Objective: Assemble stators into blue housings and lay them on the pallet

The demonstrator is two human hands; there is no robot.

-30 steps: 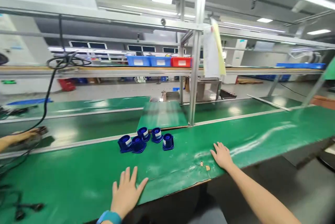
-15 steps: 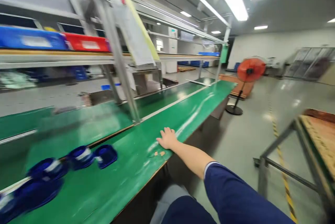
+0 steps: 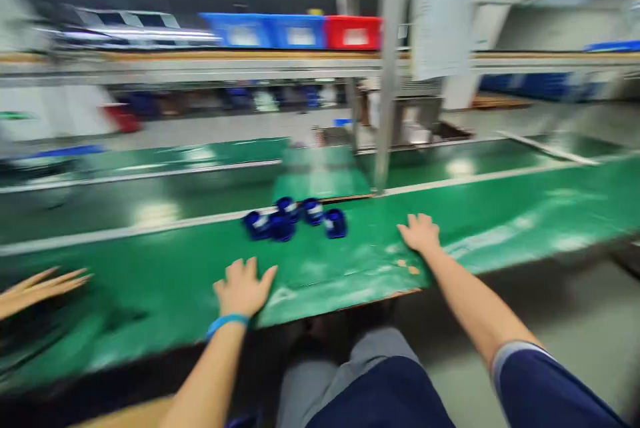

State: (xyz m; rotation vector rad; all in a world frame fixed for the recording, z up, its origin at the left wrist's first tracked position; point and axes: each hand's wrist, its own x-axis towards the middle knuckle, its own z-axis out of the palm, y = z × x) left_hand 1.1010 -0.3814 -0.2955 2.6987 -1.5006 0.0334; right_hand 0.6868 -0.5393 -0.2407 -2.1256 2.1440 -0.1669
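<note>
My left hand [image 3: 244, 289], with a blue band [image 3: 228, 323] at its wrist, lies on the green tabletop [image 3: 340, 275] with fingers spread. Further right, my right hand [image 3: 421, 235] also rests palm down there, its fingers apart. Neither hand holds anything. Between and beyond them sits a group of several dark blue, cup-like pieces with white patches; the nearest to my right hand is a squarish blue piece [image 3: 335, 223]. Motion blur hides their exact kind. Two small tan spots [image 3: 413, 270] show on the surface just below my right hand.
Another person's hand [image 3: 43, 289] reaches in at the left edge, above a dark, blurred thing. A metal post [image 3: 387, 81] rises from the table's back. Behind, a shelf [image 3: 175, 65] carries blue bins [image 3: 300, 31] and a red bin [image 3: 353, 33]. Papers [image 3: 440, 15] hang beside the post.
The view has swung left, bringing my left hand and another person's hand into sight. The fan and floor at right have left view. My right hand stays flat by the tan spots.
</note>
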